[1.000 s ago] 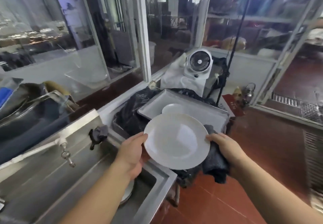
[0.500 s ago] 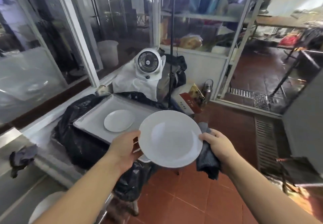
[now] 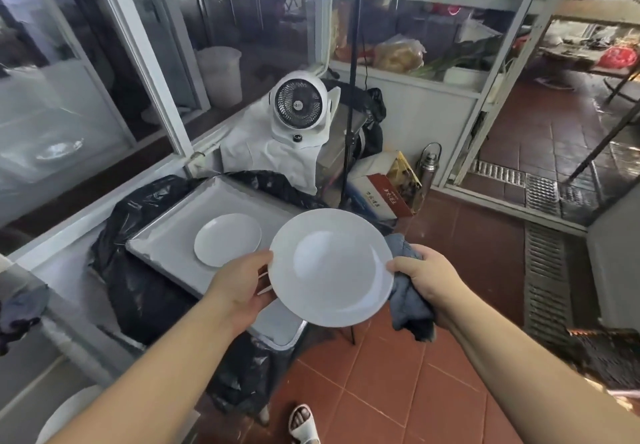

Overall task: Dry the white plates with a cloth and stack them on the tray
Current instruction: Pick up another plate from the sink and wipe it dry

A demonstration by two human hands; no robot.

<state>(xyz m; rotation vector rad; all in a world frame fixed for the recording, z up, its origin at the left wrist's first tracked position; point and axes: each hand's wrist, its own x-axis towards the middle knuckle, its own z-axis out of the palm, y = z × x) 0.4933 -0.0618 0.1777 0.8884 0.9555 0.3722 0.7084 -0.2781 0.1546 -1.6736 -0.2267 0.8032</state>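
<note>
A grey metal tray point(image 3: 166, 236) is lying to the left, resting on black plastic sheeting point(image 3: 138, 291), with one small white plate point(image 3: 227, 238) sitting flat near its middle. Behind the tray, a white fan point(image 3: 298, 106) is standing on a white-draped stand, facing the camera, and a red-tiled floor point(image 3: 398, 391) is spreading out to the right and near side.

A larger white plate point(image 3: 330, 267) is being held in the air just right of the tray, overlapping its near right corner in view, tilted with its face toward the camera. The left hand point(image 3: 239, 289) is gripping the plate's left rim, thumb lying on the face and the fingers curling behind, out of sight. The right hand point(image 3: 427, 279) is gripping a dark grey cloth point(image 3: 408, 300) bunched in its fingers, with the thumb pressing at the plate's right rim; the cloth is hanging down below the hand and tucking behind the plate's right edge. The held plate is sitting between the two hands, apart from the small plate on the tray.

At the near edge, a sandalled foot point(image 3: 303, 423) is showing on the tiles.
</note>
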